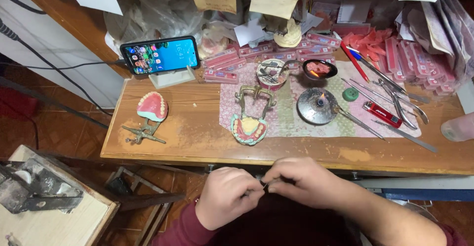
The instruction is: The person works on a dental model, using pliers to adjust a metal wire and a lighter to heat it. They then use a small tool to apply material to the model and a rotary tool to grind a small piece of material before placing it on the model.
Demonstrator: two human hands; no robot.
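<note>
Now, low in the frame, left hand (pixel 226 196) and right hand (pixel 301 182) pinch a thin wire (pixel 265 185) between their fingertips.

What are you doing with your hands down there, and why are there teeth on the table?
A person sits at a wooden workbench, both hands held together just below its front edge. The left hand and right hand pinch something tiny and thin between them; it's too small to tell what. On the bench, untouched, are a set of false teeth on a metal hinged frame, another set to the left, a small burning flame and metal tools.
</note>
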